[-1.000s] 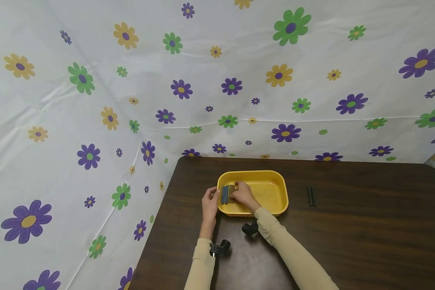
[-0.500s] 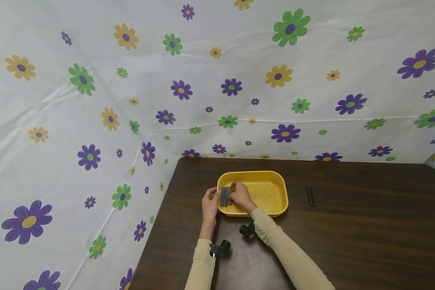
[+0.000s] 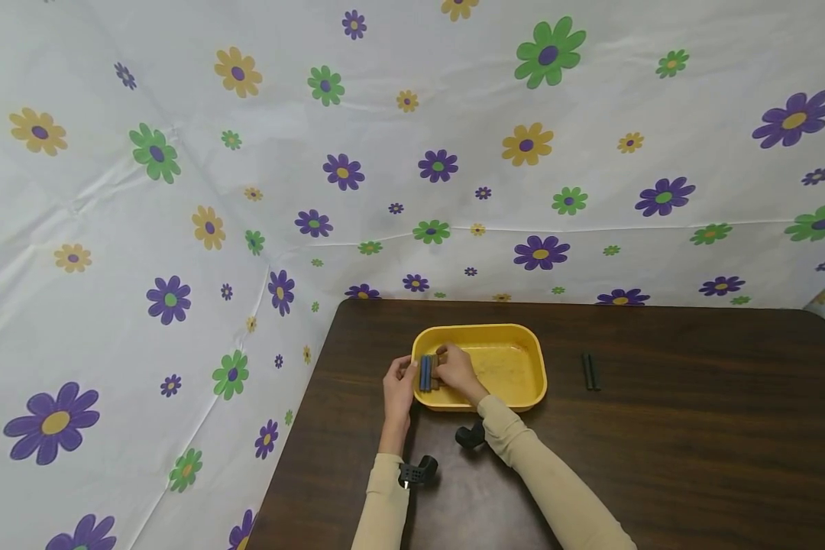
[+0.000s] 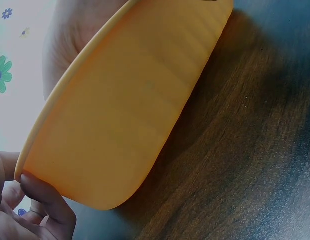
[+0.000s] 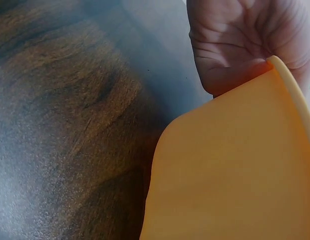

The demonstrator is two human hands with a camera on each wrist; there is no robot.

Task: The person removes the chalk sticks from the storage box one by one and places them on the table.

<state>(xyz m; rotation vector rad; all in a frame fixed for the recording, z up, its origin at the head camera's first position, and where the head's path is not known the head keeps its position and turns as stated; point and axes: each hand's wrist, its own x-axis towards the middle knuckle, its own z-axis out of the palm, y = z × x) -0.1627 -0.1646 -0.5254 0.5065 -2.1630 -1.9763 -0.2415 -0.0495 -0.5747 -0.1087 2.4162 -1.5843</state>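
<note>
Near the table's back left stands a yellow plastic tray [image 3: 512, 382]. My left hand [image 3: 398, 388] grips the tray's left rim, and its fingers [image 4: 52, 210] pinch that rim in the left wrist view. Inside the tray's left end, two blue sticks [image 3: 425, 374] lie side by side, with brown sticks [image 3: 435, 385] right beside them. My right hand [image 3: 457, 372] reaches over the front wall and holds the brown sticks with curled fingers, hiding part of them. A palm [image 5: 235, 40] shows behind the tray's end in the right wrist view.
Two dark green sticks [image 3: 591, 372] lie parallel on the brown wood-grain table [image 3: 694, 428], right of the tray. A white cloth with printed flowers [image 3: 412, 137] hangs behind and to the left. Black wrist cameras sit close in front of the tray.
My right hand has shifted slightly left with the brown sticks, closer to the blue ones, then stayed almost still. My left hand keeps its grip on the tray's rim.
</note>
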